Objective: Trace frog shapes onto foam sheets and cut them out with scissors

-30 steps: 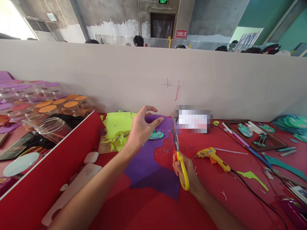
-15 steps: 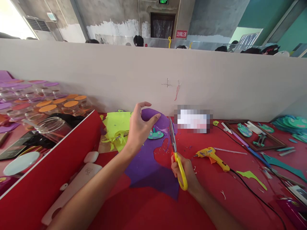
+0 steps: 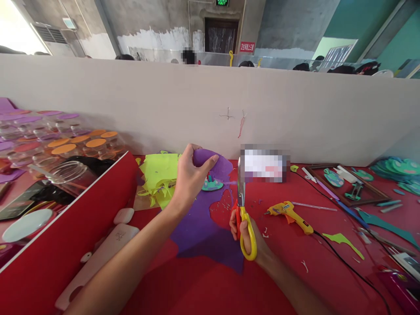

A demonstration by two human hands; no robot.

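Observation:
My left hand (image 3: pixel 193 175) pinches a rounded piece of purple craft foam (image 3: pixel 218 165) between thumb and fingers, holding it up above the table. My right hand (image 3: pixel 251 234) grips scissors (image 3: pixel 241 194) with red and yellow handles, their blades pointing away from me just right of the foam piece. A thin purple strip hangs between the piece and the blades. Below lies a larger purple foam sheet (image 3: pixel 197 232) with cut-out edges. Behind my left hand, a teal shape with pale spots (image 3: pixel 211 185) rests on the sheet.
A yellow glue gun (image 3: pixel 290 214) with a black cord lies to the right. Lime foam sheets (image 3: pixel 159 170) sit at the back left. A red divider (image 3: pixel 82 218) separates jars (image 3: pixel 72 175) from my area, with a white power bank (image 3: pixel 98 267) beside it. A brown frame (image 3: pixel 344 183) stands far right.
The scissors have shifted slightly, and their red handle now shows clearly beside the yellow one. My left fingers have come down onto the foam piece, which has tilted a little.

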